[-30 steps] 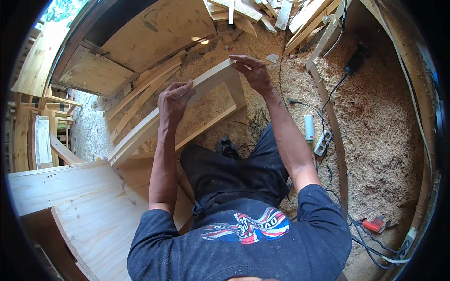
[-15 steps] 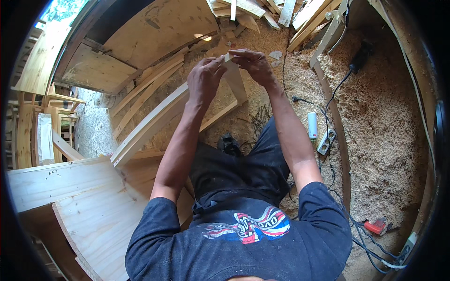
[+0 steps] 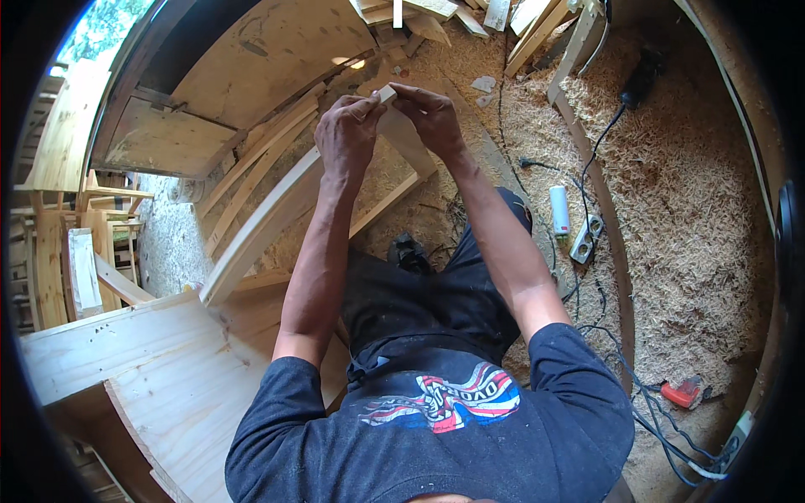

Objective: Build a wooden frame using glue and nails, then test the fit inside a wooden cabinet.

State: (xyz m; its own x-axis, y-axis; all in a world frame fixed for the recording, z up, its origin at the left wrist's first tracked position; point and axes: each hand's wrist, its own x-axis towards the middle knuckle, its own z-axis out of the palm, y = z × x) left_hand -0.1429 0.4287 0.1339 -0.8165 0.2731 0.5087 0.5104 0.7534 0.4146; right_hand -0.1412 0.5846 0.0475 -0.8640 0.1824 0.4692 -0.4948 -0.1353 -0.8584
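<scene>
A long pale wooden board (image 3: 262, 228) runs from the lower left up to my two hands. At its far end I see its small squared tip (image 3: 387, 94) between my fingers. My left hand (image 3: 347, 138) is closed around the board just short of that tip, thumb and fingers pinching it. On the other side, my right hand (image 3: 429, 119) has its fingertips bent against the same end; its palm is turned away. A shorter wooden piece (image 3: 408, 144) slopes down from below my hands and meets a thin wooden strip (image 3: 386, 204).
Plywood panels (image 3: 180, 348) stand at my left. Curved wooden strips (image 3: 251, 180) lie beyond the board. Offcuts (image 3: 432, 10) are piled at the back. To the right are a white spray can (image 3: 559, 210), a power strip (image 3: 586, 238), cables, a red tool (image 3: 683, 392) and wood shavings (image 3: 696, 277).
Both hands have shifted slightly left in the picture, with the board's end still between them. The board looks turned a little, and the whole view has moved slightly.
</scene>
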